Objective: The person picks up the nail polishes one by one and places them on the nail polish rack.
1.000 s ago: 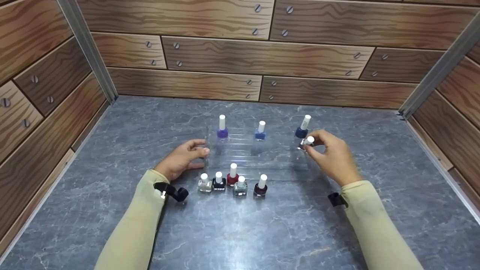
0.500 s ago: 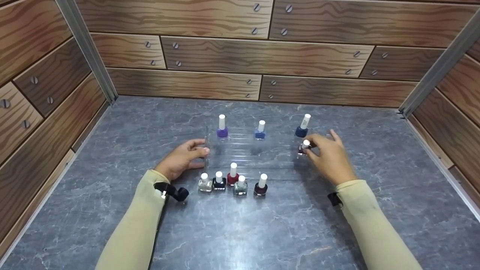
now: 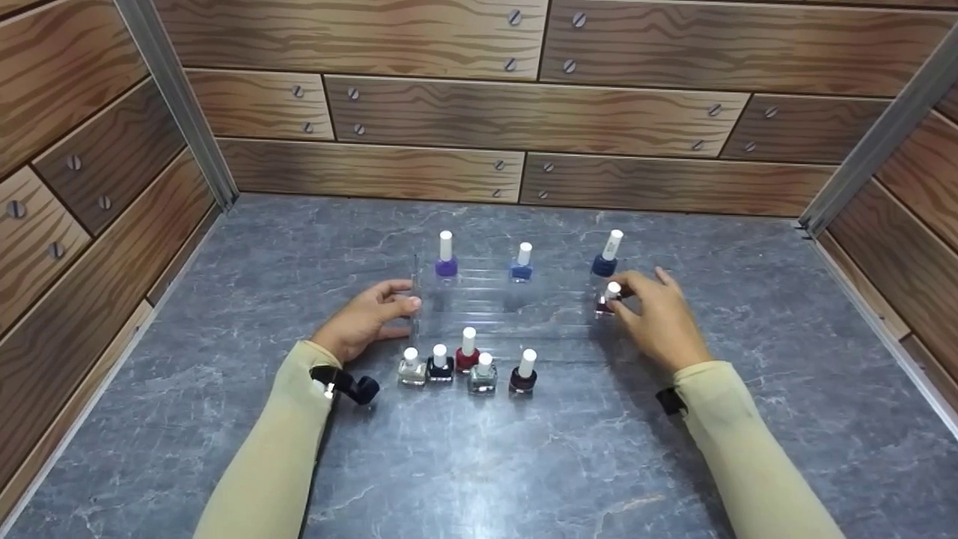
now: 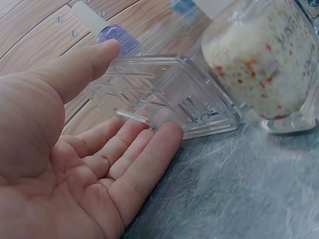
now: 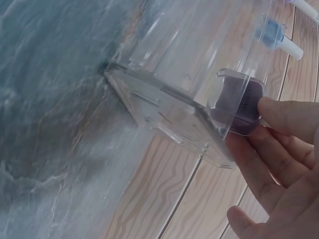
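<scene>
A clear stepped display rack (image 3: 479, 305) stands mid-table, its side panel (image 4: 199, 92) large in the left wrist view. My left hand (image 3: 368, 320) rests at that left side, thumb and fairly straight fingers against the clear plastic. My right hand (image 3: 662, 318) pinches a dark plum nail polish bottle (image 5: 239, 102) between thumb and fingers, at the rack's right end, one tier below the top. On the top tier stand a purple nail polish bottle (image 3: 446, 263), a blue one (image 3: 522, 269) and a navy one (image 3: 605, 264), all white-capped.
Several nail polish bottles stand along the rack's front: a glittery white one (image 3: 412, 371), a black one (image 3: 440, 367), a red one (image 3: 467, 359), a silvery one (image 3: 483, 380) and a dark red one (image 3: 522, 379). Wood-patterned walls (image 3: 419, 112) enclose the grey marbled table (image 3: 464, 464).
My right hand has brought the plum bottle slightly down and upright at the rack's right end, its little finger lifting away. The left hand and the other bottles stay put.
</scene>
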`<state>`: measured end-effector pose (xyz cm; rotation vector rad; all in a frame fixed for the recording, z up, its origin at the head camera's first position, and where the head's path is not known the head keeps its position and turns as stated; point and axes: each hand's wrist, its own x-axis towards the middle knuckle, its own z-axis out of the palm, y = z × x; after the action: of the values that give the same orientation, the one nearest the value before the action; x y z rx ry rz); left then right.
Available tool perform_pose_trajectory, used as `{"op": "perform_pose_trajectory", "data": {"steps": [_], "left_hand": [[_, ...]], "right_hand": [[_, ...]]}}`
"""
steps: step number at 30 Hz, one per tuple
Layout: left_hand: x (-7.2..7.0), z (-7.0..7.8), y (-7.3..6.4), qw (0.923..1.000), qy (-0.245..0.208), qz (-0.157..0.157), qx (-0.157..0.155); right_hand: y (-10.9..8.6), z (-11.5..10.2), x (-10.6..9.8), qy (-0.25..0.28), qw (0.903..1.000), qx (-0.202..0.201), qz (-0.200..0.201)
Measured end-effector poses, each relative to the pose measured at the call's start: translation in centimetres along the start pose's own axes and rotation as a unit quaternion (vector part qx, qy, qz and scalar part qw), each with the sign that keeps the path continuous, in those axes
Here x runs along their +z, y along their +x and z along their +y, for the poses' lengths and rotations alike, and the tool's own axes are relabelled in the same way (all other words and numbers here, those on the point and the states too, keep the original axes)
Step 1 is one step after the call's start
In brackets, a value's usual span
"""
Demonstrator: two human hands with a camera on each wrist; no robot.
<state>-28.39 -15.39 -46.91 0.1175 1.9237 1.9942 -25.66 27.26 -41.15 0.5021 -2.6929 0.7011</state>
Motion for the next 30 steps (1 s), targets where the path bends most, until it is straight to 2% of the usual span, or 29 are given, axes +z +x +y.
{"op": "perform_pose_trajectory", "data": {"steps": [8, 20, 25, 30], "left_hand": [[0.2, 0.2, 0.0, 1.0, 0.006, 0.001, -0.005], [0.0, 0.0, 0.0, 1.0, 0.004, 0.005, -0.008], [0.0, -0.1, 0.0, 1.0, 0.005, 0.005, -0.006], [0.0, -0.1, 0.1, 1.0, 0.004, 0.007, -0.005]], "right_hand": [[-0.1, 0.1, 0.1, -0.007, 0.9998, 0.014, -0.01], [-0.2, -0.1, -0.2, 0.047, 0.9968, 0.053, -0.038], [-0.2, -0.6, -0.8, 0.069, 0.996, 0.053, -0.02], [-0.1, -1.3, -1.4, 0.08, 0.9956, 0.042, 0.026]]}}
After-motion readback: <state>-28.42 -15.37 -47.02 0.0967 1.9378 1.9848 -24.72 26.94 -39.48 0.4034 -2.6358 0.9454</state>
